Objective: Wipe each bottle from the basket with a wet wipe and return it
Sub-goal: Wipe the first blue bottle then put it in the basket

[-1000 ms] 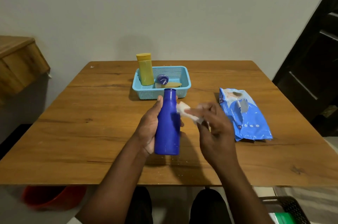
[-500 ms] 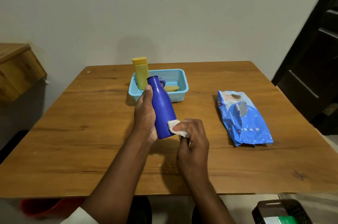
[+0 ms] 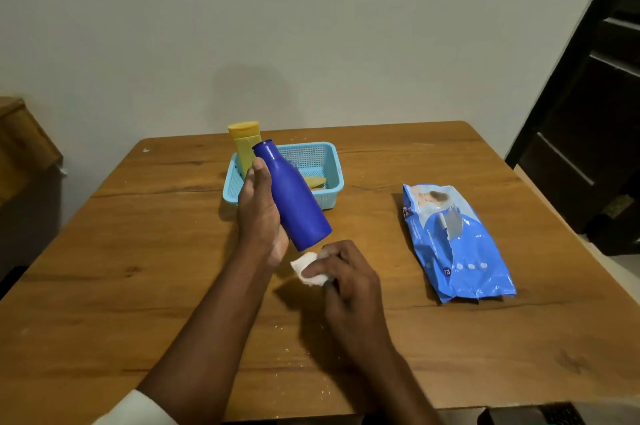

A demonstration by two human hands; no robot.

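Since before, my right hand (image 3: 349, 280), pinching the wipe (image 3: 306, 270), dropped below the tilted glossy blue bottle (image 3: 294, 199); my left hand (image 3: 259, 216) grips it at frame centre.

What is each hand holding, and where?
Left hand grips the blue bottle around its body; right hand pinches the crumpled wet wipe.

A wooden table (image 3: 138, 268) carries everything here. A light blue basket (image 3: 332, 164) sits on it toward the far edge, near the middle. To the right of the basket and nearer the person, well apart from it, a blue pack of wet wipes (image 3: 460, 251) lies flat. Pale crumbs (image 3: 277, 327) speckle the wood on the near side of the basket.
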